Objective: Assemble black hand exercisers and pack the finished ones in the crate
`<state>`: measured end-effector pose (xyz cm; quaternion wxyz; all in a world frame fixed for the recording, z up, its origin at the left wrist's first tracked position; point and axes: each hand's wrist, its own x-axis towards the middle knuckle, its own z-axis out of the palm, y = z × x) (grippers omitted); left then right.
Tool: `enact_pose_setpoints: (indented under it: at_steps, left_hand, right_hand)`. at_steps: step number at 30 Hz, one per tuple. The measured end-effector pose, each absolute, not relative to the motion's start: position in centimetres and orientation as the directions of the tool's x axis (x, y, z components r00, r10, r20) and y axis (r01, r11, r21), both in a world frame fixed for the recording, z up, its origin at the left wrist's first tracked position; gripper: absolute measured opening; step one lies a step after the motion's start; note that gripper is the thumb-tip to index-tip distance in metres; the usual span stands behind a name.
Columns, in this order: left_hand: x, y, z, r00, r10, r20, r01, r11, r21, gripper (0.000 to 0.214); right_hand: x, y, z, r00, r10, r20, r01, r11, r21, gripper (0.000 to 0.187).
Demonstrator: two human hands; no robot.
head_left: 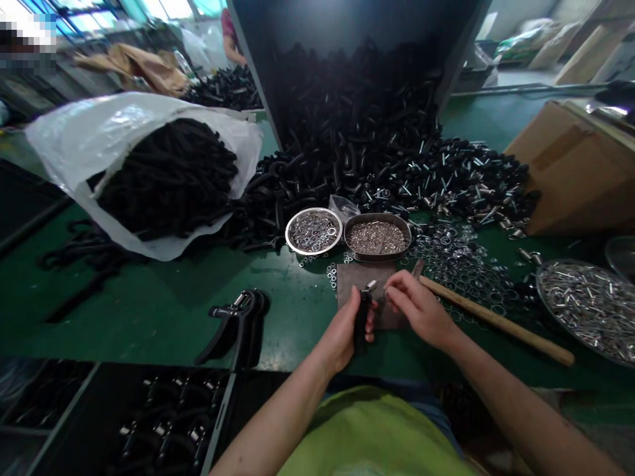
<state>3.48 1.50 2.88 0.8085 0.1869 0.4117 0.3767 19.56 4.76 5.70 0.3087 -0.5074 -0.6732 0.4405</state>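
Note:
My left hand (342,330) is wrapped around a black hand-grip handle (361,324), held upright. At its top a small coiled spring (371,286) sticks out toward the right. Just right of the spring is my right hand (421,312), thumb and fingertips pinched together; what they hold is too small to make out. Both hands are above a flat brown-grey plate (350,274) on the table. Beside the right hand lies a hammer (496,320) with a wooden handle. A hand grip strengthener (241,324) with a spring at its top rests at the table's front edge, left of my hands.
Beyond the plate stand a round bowl of rings (314,231) and an oval tin of small metal parts (378,237). Black handles (342,158) are heaped behind. A white bag (79,142), a carton (585,172), a bowl of pins (585,307) and a crate (223,410) surround the workspace.

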Motion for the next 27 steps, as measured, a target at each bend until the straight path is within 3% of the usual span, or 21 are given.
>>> enact_pose_setpoints:
  at_steps: [4, 8, 11, 15, 17, 18, 19, 20, 23, 27]
  left_hand:
    - [4.5, 1.3, 3.3, 0.390, 0.758, -0.523, -0.428, 0.652, 0.626, 0.058]
    - [4.7, 0.8, 3.3, 0.323, 0.793, -0.516, -0.323, 0.605, 0.728, 0.052]
    - [4.3, 0.6, 3.2, 0.293, 0.810, -0.507, -0.164, 0.566, 0.808, 0.048]
    - [3.8, 0.6, 3.8, 0.368, 0.762, -0.533, -0.103, 0.603, 0.791, 0.048]
    - [3.8, 0.7, 4.0, 0.391, 0.722, -0.570, -0.121, 0.655, 0.746, 0.049]
    - [3.8, 0.7, 4.1, 0.392, 0.707, -0.589, -0.134, 0.678, 0.723, 0.049]
    - [3.8, 0.7, 4.1, 0.376, 0.699, -0.608, -0.156, 0.695, 0.702, 0.050]
    - [3.8, 0.7, 4.0, 0.351, 0.696, -0.626, -0.184, 0.707, 0.683, 0.050]
    - [3.7, 0.9, 3.5, 0.290, 0.700, -0.653, -0.278, 0.714, 0.642, 0.053]
    - [3.5, 1.5, 2.9, 0.286, 0.705, -0.649, -0.396, 0.704, 0.590, 0.062]
  right_hand:
    - [17.4, 3.2, 6.5, -0.293, 0.953, -0.079, 0.515, 0.087, -0.853, 0.009]
    - [17.4, 3.1, 6.3, -0.273, 0.958, -0.088, 0.567, 0.086, -0.819, 0.016]
    - [17.9, 2.8, 6.1, -0.331, 0.941, -0.067, 0.476, 0.106, -0.873, 0.017]
    - [19.8, 4.7, 6.2, -0.536, 0.831, -0.151, 0.395, 0.089, -0.915, 0.021]
    - [21.8, 7.9, 6.5, -0.504, 0.846, -0.176, 0.557, 0.163, -0.814, 0.028]
    - [23.1, 10.0, 6.5, -0.409, 0.903, -0.132, 0.678, 0.203, -0.707, 0.030]
    - [24.5, 12.2, 6.6, -0.266, 0.963, -0.055, 0.832, 0.200, -0.517, 0.028]
    - [25.9, 14.5, 6.5, -0.175, 0.985, -0.009, 0.887, 0.154, -0.435, 0.026]
    - [29.5, 20.3, 5.8, -0.057, 0.998, 0.037, 0.955, 0.065, -0.290, 0.032]
    - [31.5, 23.6, 4.3, -0.073, 0.997, -0.025, 0.984, 0.068, -0.165, 0.036]
